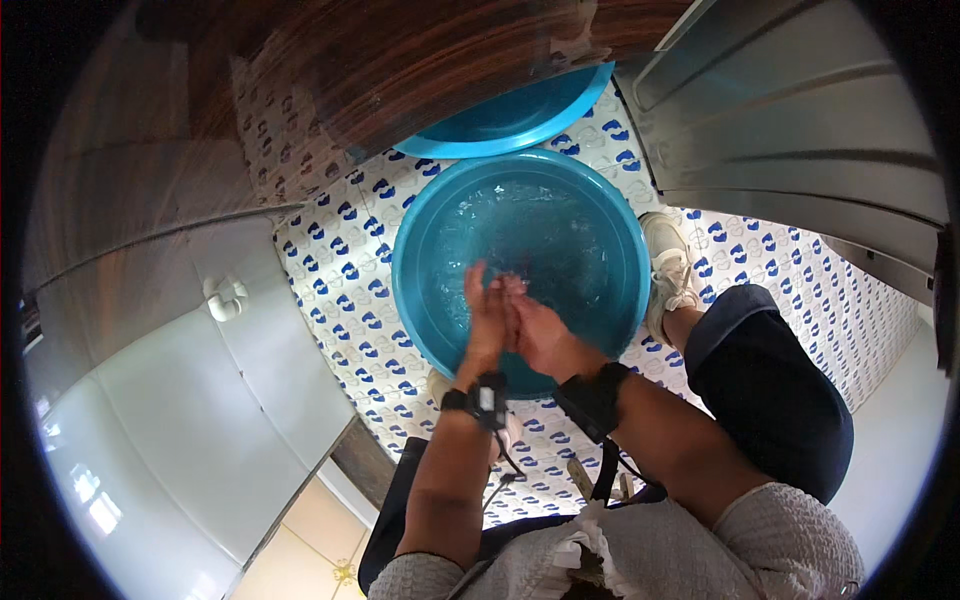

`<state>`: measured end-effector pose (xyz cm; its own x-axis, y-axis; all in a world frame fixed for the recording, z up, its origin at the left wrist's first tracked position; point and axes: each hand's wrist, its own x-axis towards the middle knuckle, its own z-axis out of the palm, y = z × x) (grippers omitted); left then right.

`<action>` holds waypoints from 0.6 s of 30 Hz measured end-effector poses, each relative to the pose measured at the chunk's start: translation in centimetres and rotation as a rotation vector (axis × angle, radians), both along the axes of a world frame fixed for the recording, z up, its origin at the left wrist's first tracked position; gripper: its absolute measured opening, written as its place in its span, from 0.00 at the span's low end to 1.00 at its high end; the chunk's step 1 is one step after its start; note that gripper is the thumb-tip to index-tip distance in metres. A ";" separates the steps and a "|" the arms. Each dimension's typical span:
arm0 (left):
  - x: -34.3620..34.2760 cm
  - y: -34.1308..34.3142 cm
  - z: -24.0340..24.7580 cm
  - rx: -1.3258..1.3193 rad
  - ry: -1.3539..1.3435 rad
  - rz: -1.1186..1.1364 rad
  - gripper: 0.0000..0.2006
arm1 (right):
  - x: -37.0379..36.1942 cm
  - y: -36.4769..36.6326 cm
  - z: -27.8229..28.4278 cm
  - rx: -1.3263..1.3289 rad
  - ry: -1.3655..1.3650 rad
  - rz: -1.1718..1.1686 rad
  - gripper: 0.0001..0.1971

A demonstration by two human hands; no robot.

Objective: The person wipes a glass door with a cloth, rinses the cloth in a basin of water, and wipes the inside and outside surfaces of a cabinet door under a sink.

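Together, left hand [488, 315], right hand [540, 335], basin [412, 262], footprint-printed floor [335, 290]

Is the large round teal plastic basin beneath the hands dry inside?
No, glinting, rippled water shows inside the large round teal plastic basin.

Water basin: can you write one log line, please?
left hand and right hand: touching; place: over blue basin; basin: holds water

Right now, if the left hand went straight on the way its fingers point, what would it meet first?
The left hand would probably meet the water in the blue basin; height is unclear, so it might pass above, toward the far rim.
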<state>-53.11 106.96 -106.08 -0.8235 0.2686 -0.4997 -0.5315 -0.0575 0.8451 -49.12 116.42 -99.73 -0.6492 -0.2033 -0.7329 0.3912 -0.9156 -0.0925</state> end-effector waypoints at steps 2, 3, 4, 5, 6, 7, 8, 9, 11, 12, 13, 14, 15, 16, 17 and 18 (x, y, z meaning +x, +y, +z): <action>-1.3 -1.7 -0.5 -0.064 0.086 -0.197 0.19 | -1.4 -0.6 1.5 -0.036 0.008 -0.062 0.23; -1.6 -1.5 0.6 -0.089 0.116 -0.273 0.19 | -2.1 -0.3 2.3 -0.052 0.006 -0.096 0.23; -1.2 -1.1 1.7 -0.115 0.144 -0.317 0.19 | -2.6 0.6 2.9 -0.056 -0.097 -0.088 0.23; -0.8 -0.2 3.7 -0.141 0.185 -0.366 0.19 | -2.8 1.3 2.5 -0.029 -0.135 -0.095 0.23; -0.1 0.6 5.9 -0.168 0.243 -0.406 0.19 | -2.7 2.3 2.0 -0.004 -0.171 -0.094 0.23; 0.7 1.3 7.8 -0.195 0.318 -0.447 0.20 | -2.6 3.3 1.5 0.023 -0.207 -0.090 0.22; 1.5 2.2 9.4 -0.225 0.409 -0.494 0.20 | -2.3 4.1 0.3 -0.010 -0.180 -0.207 0.20; 2.1 2.8 10.4 -0.252 0.472 -0.525 0.20 | -1.6 4.5 -0.1 0.021 -0.144 -0.154 0.20; 2.0 3.2 10.8 -0.281 0.495 -0.553 0.20 | -0.9 4.5 -0.4 0.061 -0.095 -0.084 0.19; 1.5 3.2 10.4 -0.284 0.460 -0.554 0.20 | -0.7 4.3 -0.4 0.071 -0.084 -0.065 0.18; 0.9 3.2 9.6 -0.275 0.389 -0.546 0.21 | -0.6 3.3 -0.3 0.062 -0.102 -0.082 0.18; -0.2 3.0 8.9 -0.266 0.269 -0.518 0.21 | -1.0 2.1 0.2 0.048 -0.114 -0.103 0.18; -1.2 2.8 8.0 -0.251 0.151 -0.472 0.21 | -1.5 1.3 0.9 0.038 -0.127 -0.122 0.18; -2.5 2.3 7.1 -0.243 0.044 -0.408 0.21 | -1.7 1.1 1.6 0.041 -0.041 -0.128 0.19; -3.6 2.4 6.7 -0.254 0.021 -0.340 0.20 | -1.8 0.9 1.2 0.045 -0.049 -0.043 0.20; -4.9 2.8 6.7 -0.262 0.000 -0.273 0.19 | -1.6 0.9 0.4 0.054 -0.059 0.039 0.21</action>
<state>-57.99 109.76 -99.40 -0.7393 0.3416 -0.5803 -0.4971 0.3046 0.8125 -50.70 117.30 -99.37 -0.5972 -0.1873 -0.7800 0.4329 -0.8938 -0.1168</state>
